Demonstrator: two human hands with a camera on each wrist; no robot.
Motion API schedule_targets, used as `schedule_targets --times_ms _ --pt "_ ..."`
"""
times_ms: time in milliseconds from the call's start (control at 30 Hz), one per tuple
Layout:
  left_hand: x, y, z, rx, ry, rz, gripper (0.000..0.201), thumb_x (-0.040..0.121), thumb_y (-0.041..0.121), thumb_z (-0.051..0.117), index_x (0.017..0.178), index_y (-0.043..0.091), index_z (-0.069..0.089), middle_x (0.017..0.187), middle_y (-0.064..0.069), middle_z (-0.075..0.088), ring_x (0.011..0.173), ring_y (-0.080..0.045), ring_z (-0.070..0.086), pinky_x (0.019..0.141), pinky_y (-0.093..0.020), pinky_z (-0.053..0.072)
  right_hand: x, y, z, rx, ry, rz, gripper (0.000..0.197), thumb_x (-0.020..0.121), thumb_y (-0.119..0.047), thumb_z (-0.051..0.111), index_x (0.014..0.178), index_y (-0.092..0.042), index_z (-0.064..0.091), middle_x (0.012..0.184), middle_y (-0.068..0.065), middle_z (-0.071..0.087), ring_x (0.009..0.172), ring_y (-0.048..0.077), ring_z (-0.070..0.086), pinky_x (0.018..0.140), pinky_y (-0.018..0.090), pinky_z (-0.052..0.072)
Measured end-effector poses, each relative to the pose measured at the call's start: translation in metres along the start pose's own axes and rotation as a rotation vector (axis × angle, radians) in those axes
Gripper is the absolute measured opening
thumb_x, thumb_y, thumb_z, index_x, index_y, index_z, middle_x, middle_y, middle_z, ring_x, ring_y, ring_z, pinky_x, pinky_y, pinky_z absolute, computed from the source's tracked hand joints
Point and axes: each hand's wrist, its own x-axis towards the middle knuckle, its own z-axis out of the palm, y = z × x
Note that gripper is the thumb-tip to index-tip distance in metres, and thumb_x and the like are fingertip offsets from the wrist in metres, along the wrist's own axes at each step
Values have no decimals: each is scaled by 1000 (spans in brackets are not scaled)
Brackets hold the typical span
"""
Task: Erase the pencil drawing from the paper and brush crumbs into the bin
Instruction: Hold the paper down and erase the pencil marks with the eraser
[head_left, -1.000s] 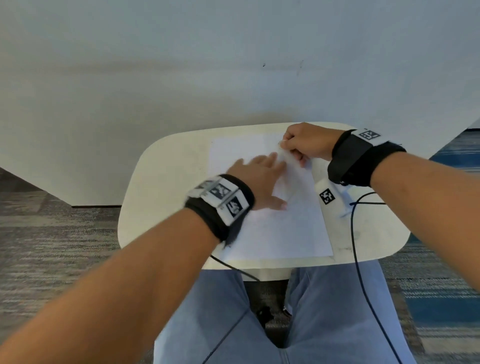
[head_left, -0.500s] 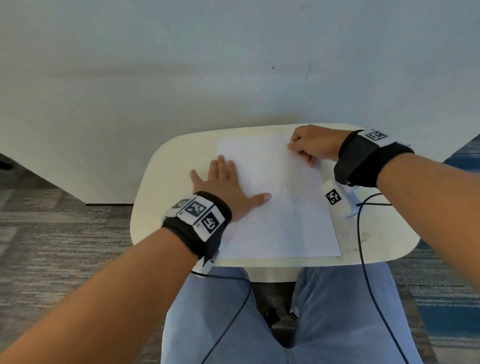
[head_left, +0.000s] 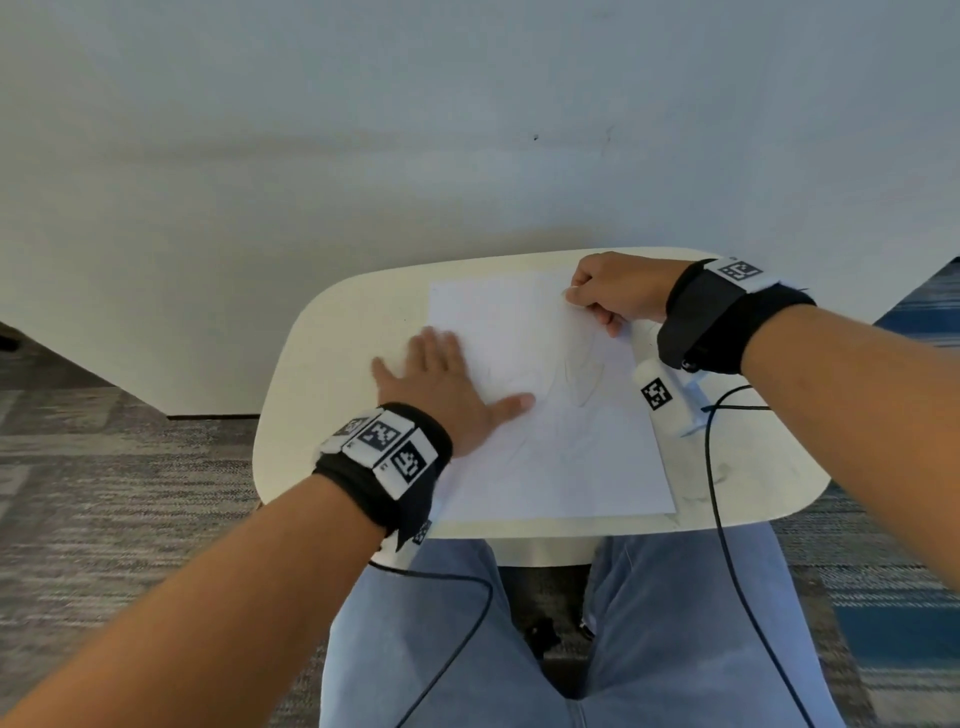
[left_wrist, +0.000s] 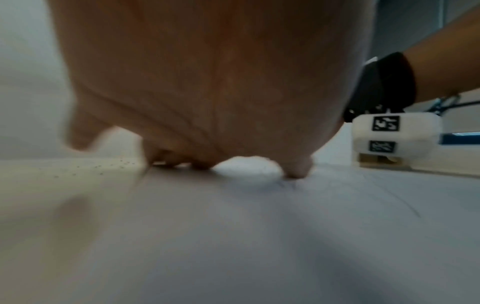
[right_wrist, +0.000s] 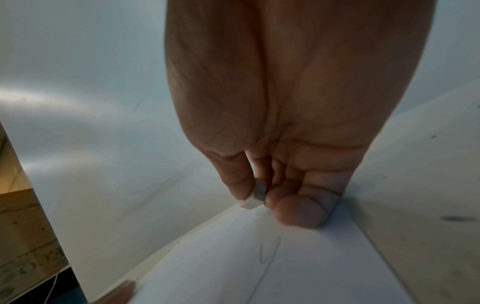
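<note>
White paper (head_left: 561, 457) lying flat across the middle of the pale rounded table (head_left: 332, 364), near edge close to the table's near edge, far edge short of the far edge. Faint grey pencil drawing (head_left: 582, 374) curving over the sheet's middle and right half; seen more clearly from the right wrist as thin grey strokes (right_wrist: 270, 253) on the white sheet. Small dark crumbs (left_wrist: 109, 164) scattered on the bare table just beyond the paper's left edge, seen from the left wrist.

Left hand (head_left: 447, 395) pressed flat, palm down, over the paper's left edge, fingers straight and spread toward the table's far left, thumb stretched out to the right onto the sheet; nothing held. Blurred in the head view.

Right hand (head_left: 618, 291) at the paper's far right corner, fingers curled under, thumb and fingertips pinching a small white eraser (right_wrist: 255, 197) with a greyed face, its tip at or just above the sheet; contact hard to tell. Little finger resting on the paper beside it.

Black wristbands with printed markers on both wrists; white marker block (head_left: 660, 400) on the table just beside the paper's right edge, black cable (head_left: 714, 467) trailing past it over the near edge.
</note>
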Motion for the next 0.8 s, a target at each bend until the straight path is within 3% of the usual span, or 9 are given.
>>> schedule_targets --times_ms 67,133,233,300,400,433,600,667,800 --pt "6 9 -9 3 15 -127 124 72 94 14 155 5 -11 163 -15 -14 151 -31 -7 116 -63 0 0 0 0 2 0 -1 21 101 -14 47 80 -13 46 68 10 47 52 21 44 47 28 43" --pt "10 26 -15 16 70 46 117 76 91 18 156 10 -8 163 -9 -15 151 -29 -8 117 -62 0 0 -1 0 7 -3 -2 21 101 -15 47 81 -13 46 69 10 47 54 22 44 48 29 44" --pt "11 50 -18 23 3 376 103 81 87 20 157 24 -10 163 2 -19 151 -18 -12 118 -58 -1 -1 -2 1 -5 -10 0 19 101 -16 46 83 -12 45 69 12 46 53 24 45 49 31 43" --pt "15 48 -15 26 -32 271 108 79 89 19 156 21 -14 163 0 -20 151 -18 -13 117 -59 -3 -1 -2 1 4 -8 3 18 101 -15 46 83 -11 45 69 12 46 52 23 43 48 30 43" --pt "19 35 -21 51 -63 -92 123 72 94 16 155 9 -12 164 -11 -13 151 -27 -8 116 -63 -2 -3 -1 1 7 -8 1 14 101 -15 46 89 -8 46 68 11 45 51 22 43 48 28 43" --pt "17 34 -22 55 -42 -103 124 72 94 15 155 6 -11 164 -13 -12 151 -28 -7 116 -63 -1 -3 -1 1 6 -10 -1 14 101 -16 46 90 -8 46 69 10 46 51 21 43 48 28 43" --pt "-9 45 -7 79 -20 425 108 78 89 14 155 20 -18 162 1 -24 150 -15 -17 119 -56 -3 1 1 1 42 -10 -2 20 100 -16 48 81 -13 46 70 10 45 57 22 44 47 29 45" --pt "-9 31 2 89 -52 322 110 76 90 12 152 19 -23 160 0 -28 148 -14 -20 119 -57 -4 0 2 1 48 -6 -5 21 101 -16 48 80 -13 45 70 9 45 56 20 44 43 26 45" --pt "0 -2 -2 85 -56 -69 121 70 94 5 153 9 -18 162 -9 -20 151 -23 -14 116 -61 -3 -2 3 0 51 2 -11 20 101 -15 46 81 -14 44 69 7 45 51 17 43 45 25 42"
